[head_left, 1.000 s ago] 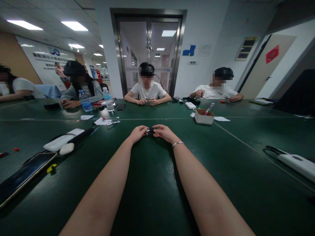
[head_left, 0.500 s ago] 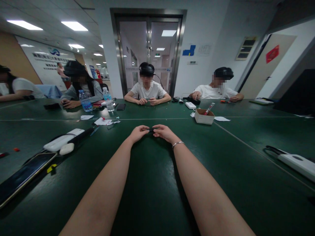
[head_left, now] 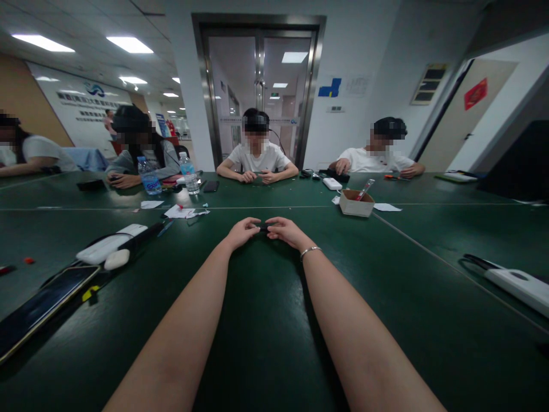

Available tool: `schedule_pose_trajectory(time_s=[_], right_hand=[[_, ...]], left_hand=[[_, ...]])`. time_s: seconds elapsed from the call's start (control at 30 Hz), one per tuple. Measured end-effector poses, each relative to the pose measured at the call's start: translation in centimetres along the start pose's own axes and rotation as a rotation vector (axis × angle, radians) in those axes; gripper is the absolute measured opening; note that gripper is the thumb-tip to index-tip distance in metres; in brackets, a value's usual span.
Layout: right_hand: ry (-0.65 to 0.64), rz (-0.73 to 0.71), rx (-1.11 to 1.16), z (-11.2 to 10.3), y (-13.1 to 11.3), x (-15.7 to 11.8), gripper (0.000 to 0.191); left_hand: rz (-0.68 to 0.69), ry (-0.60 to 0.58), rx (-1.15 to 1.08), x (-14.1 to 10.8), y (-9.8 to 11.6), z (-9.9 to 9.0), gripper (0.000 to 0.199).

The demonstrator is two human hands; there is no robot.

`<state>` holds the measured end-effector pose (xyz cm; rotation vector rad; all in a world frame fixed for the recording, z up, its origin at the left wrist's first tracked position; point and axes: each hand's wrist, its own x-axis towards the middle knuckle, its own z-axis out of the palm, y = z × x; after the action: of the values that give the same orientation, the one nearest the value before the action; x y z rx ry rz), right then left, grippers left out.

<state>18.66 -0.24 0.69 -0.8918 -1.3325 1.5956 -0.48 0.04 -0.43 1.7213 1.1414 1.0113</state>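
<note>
A small black object point(head_left: 263, 228) is held between my two hands, just above the green table point(head_left: 266, 297). My left hand point(head_left: 243, 233) pinches its left end with thumb and fingers. On its right end, my right hand point(head_left: 286, 231) has its fingers closed; a silver bracelet point(head_left: 310, 250) circles that wrist. The object is too small and dark for its details to show.
To the left lie a phone point(head_left: 47, 306), a white power bank point(head_left: 112, 243) and a white case point(head_left: 116, 260). Beyond my hands stand two bottles point(head_left: 189, 173) and a small box point(head_left: 355, 205). Another white device point(head_left: 518, 286) lies right. Several people sit around the table.
</note>
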Motion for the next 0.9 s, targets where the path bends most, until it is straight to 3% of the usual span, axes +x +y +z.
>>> schedule_pose_trajectory(time_s=[0.9], right_hand=[[0.001,0.001,0.002,0.06,0.04,0.11,0.023]], left_hand=[[-0.016,-0.025,0.047,0.14,0.05,-0.02,0.040]])
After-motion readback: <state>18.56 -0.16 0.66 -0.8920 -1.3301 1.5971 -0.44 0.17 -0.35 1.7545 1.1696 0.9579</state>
